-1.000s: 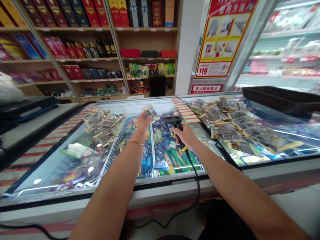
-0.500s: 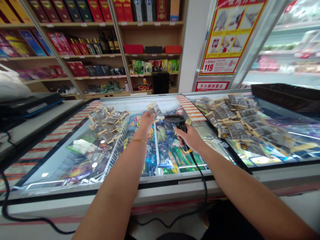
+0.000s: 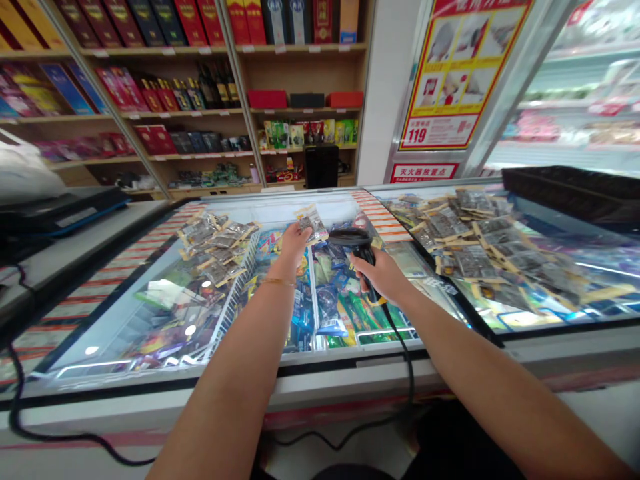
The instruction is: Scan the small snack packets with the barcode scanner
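Note:
Over the middle of a glass-topped chest freezer (image 3: pixel 320 365), my left hand (image 3: pixel 296 241) pinches a small clear-and-tan food packet (image 3: pixel 314 225) by its near left corner. My right hand (image 3: pixel 379 272) is wrapped round the handle of a black barcode scanner (image 3: pixel 353 237), whose head points left at the packet, close beside it. From the scanner's base a black cable (image 3: pixel 400 333) runs down over the freezer's front edge. Similar packets lie in a loose pile (image 3: pixel 220 243) on the left glass and in a larger pile (image 3: pixel 475 253) on the right glass.
Under the glass, white wire dividers (image 3: pixel 235 293) separate colourful frozen packs. A black tray (image 3: pixel 570 193) sits at the back right. On the left counter stands a dark device (image 3: pixel 60 210) with a white bag on it. Shelves (image 3: pixel 190 113) of boxes and bottles stand behind.
Almost nothing differs. Both hands keep the packet and the scanner in the same place; the cable at the lower left has shifted slightly in view.

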A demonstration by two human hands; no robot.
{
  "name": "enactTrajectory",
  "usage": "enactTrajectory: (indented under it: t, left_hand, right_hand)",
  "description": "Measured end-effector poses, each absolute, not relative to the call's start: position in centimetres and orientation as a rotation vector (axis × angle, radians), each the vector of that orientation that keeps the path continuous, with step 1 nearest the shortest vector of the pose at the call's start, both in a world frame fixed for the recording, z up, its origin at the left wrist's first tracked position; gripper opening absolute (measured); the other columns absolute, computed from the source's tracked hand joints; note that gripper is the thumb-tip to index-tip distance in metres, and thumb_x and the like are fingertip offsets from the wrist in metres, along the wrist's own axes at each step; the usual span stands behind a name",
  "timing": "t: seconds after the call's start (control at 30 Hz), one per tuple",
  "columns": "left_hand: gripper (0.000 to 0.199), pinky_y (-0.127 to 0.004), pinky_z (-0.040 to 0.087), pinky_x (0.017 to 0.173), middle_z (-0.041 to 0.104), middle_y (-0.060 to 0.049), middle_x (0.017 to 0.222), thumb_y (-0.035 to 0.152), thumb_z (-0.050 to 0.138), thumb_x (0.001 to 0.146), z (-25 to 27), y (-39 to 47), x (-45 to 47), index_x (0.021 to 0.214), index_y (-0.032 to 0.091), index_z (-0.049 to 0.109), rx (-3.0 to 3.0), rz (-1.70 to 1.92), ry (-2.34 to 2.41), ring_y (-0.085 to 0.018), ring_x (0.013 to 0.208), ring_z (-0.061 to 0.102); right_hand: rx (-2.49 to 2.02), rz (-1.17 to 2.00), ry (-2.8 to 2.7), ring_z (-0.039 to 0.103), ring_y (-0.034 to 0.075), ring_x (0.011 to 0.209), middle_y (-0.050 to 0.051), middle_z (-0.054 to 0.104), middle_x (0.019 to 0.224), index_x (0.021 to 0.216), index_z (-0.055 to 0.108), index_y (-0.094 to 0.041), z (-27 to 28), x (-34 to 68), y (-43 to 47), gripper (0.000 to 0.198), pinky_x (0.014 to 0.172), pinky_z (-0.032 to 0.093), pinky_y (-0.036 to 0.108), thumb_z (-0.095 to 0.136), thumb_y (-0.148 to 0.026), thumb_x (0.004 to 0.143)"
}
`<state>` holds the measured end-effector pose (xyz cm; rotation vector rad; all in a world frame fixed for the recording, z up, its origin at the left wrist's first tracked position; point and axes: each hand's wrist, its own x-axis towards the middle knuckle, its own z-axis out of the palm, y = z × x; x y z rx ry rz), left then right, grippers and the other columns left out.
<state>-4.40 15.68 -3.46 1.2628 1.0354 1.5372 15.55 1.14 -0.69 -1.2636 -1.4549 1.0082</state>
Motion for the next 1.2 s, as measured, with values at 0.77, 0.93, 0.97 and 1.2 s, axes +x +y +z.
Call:
enactTrajectory:
  t: [0.77, 0.93, 0.97, 1.2]
  left_hand:
    - [0.028, -0.026, 0.049, 0.061, 0.064, -0.003, 0.086, 0.021, 0.071, 0.077, -0.3, 13.2, 4.7, 0.097, 0.020, 0.051, 1.225, 1.367, 1.354, -0.014, 0.071, 0.062]
    - [0.030, -0.026, 0.051, 0.063, 0.062, 0.000, 0.082, 0.015, 0.071, 0.076, 2.5, 12.7, 14.3, 0.099, 0.019, 0.052, 1.240, 1.277, 1.134, -0.011, 0.066, 0.060]
    - [0.030, -0.026, 0.051, 0.063, 0.062, 0.000, 0.081, 0.014, 0.071, 0.077, 3.0, 12.6, 16.4, 0.099, 0.018, 0.052, 1.267, 1.256, 1.109, -0.011, 0.065, 0.060]
    - [0.040, -0.034, 0.053, 0.082, 0.066, -0.007, 0.100, 0.006, 0.072, 0.073, 3.0, 12.1, 26.5, 0.108, 0.018, 0.054, 1.619, 1.218, 0.973, -0.018, 0.088, 0.065]
  right_hand:
    - [-1.393, 0.775, -1.174, 0.054, 0.011, 0.037, -0.005, 0.055, 0.059, 0.085, 0.051, -0.020, 2.1, 28.2, -2.4, 0.021, 0.039, 0.044, 0.024, 0.063, -0.038, 0.083]
    - [-1.406, 0.694, -0.995, 0.053, 0.012, 0.037, -0.004, 0.055, 0.057, 0.083, 0.049, -0.021, 3.5, 33.9, -3.5, 0.027, 0.037, 0.043, 0.025, 0.069, -0.038, 0.078]
    - [-1.402, 0.679, -0.959, 0.052, 0.012, 0.037, -0.004, 0.056, 0.057, 0.083, 0.049, -0.022, 3.8, 34.9, -3.7, 0.028, 0.037, 0.043, 0.025, 0.071, -0.038, 0.077]
    - [-1.397, 0.611, -0.823, 0.052, 0.011, 0.038, -0.004, 0.055, 0.057, 0.079, 0.051, -0.021, 4.2, 39.8, -4.5, 0.027, 0.037, 0.043, 0.024, 0.071, -0.037, 0.076]
